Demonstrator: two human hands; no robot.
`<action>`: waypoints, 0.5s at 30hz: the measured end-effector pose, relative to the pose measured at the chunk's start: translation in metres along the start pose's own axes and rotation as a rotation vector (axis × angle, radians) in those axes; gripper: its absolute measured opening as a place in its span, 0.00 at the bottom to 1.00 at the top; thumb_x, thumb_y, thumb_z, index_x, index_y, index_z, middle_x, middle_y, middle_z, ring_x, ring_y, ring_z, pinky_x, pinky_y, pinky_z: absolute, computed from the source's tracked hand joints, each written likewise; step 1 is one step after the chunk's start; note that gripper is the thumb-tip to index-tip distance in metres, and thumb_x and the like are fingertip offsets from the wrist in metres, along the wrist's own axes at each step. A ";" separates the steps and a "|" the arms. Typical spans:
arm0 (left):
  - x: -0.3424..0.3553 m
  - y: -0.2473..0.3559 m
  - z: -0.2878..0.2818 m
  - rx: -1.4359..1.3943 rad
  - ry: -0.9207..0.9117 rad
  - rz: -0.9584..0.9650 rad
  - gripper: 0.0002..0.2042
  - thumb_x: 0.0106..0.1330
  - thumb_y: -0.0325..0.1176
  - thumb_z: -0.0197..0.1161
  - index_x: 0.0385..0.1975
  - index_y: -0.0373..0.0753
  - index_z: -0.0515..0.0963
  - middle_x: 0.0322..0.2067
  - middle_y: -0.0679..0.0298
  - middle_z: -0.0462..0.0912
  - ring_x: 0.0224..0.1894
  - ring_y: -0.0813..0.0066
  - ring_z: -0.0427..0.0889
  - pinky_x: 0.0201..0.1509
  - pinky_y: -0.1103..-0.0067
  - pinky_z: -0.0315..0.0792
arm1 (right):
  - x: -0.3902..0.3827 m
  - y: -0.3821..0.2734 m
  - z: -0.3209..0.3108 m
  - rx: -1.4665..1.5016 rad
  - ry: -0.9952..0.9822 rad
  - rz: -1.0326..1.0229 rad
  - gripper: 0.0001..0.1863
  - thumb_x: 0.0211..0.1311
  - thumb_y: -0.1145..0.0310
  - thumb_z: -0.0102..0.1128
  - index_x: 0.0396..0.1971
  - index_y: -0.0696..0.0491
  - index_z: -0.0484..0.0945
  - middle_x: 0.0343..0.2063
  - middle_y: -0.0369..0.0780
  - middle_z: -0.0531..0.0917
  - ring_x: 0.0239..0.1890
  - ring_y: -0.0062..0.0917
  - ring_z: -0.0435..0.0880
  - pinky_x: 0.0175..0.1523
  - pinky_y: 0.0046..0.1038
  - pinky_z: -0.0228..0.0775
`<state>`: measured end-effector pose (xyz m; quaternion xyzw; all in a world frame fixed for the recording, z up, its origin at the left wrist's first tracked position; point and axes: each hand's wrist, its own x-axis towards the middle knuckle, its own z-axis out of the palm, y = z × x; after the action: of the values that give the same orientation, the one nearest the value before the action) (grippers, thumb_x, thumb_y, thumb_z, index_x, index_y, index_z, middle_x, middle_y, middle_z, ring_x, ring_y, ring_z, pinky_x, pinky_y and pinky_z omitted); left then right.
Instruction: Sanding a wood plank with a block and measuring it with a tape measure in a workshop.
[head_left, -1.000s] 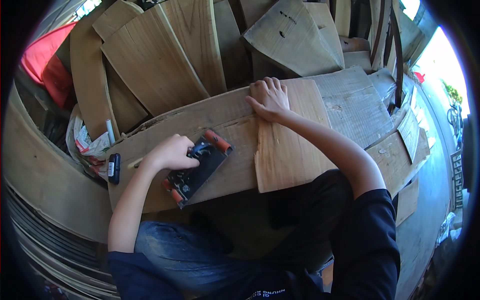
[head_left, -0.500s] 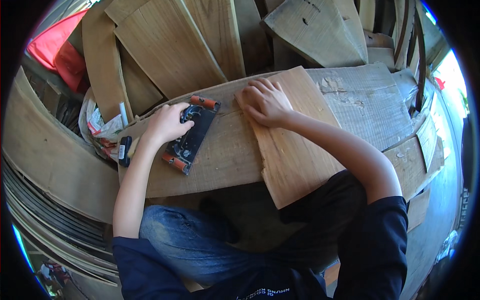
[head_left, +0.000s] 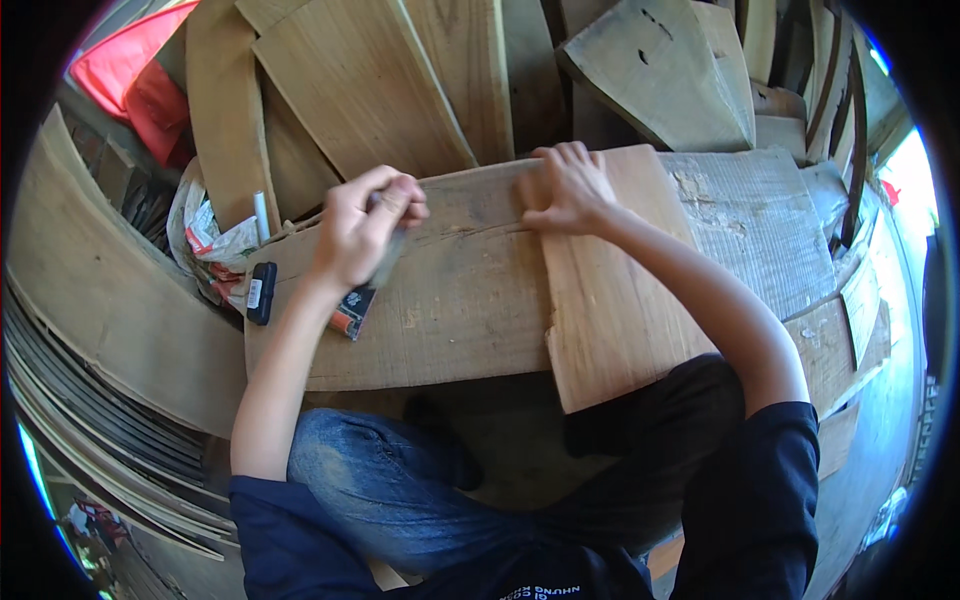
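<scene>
Lengthwise, the sander (head_left: 358,303) slants away rightward, clenched in left hand (head_left: 362,225); right hand (head_left: 578,192) unclenched

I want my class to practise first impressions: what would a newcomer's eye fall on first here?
Probably the red cloth at the upper left, vivid against the browns. Then the warm-toned board right of centre, with the right hand at its far end. Left of centre, the left hand grips a partly hidden black-and-orange tool.

The left hand (head_left: 362,228) has tilted the black sanding block (head_left: 357,301) edgewise.
</scene>
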<state>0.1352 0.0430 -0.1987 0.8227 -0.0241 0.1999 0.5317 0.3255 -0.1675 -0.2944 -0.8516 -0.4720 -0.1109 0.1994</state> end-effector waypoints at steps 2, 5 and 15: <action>-0.003 -0.001 0.013 0.077 -0.109 -0.014 0.15 0.70 0.42 0.56 0.30 0.36 0.80 0.26 0.65 0.82 0.25 0.80 0.77 0.31 0.82 0.71 | 0.003 0.020 -0.015 -0.169 -0.006 0.127 0.35 0.42 0.41 0.60 0.45 0.54 0.77 0.45 0.45 0.75 0.55 0.39 0.67 0.56 0.44 0.56; -0.003 -0.018 0.015 0.454 -0.314 0.170 0.08 0.64 0.35 0.63 0.33 0.36 0.82 0.30 0.61 0.83 0.34 0.77 0.80 0.42 0.81 0.72 | 0.006 0.045 -0.045 -0.103 0.114 0.201 0.28 0.45 0.41 0.59 0.33 0.53 0.81 0.39 0.43 0.78 0.50 0.36 0.71 0.55 0.40 0.57; -0.018 0.010 0.014 0.158 -0.980 -0.380 0.07 0.58 0.31 0.66 0.33 0.35 0.84 0.25 0.60 0.85 0.24 0.79 0.80 0.31 0.82 0.73 | 0.006 0.039 -0.076 -0.055 0.210 0.009 0.27 0.55 0.42 0.59 0.33 0.54 0.72 0.28 0.47 0.80 0.35 0.38 0.80 0.45 0.38 0.67</action>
<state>0.1203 0.0227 -0.2017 0.8471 -0.1051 -0.3065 0.4212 0.3614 -0.2153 -0.2336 -0.8426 -0.4413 -0.2116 0.2247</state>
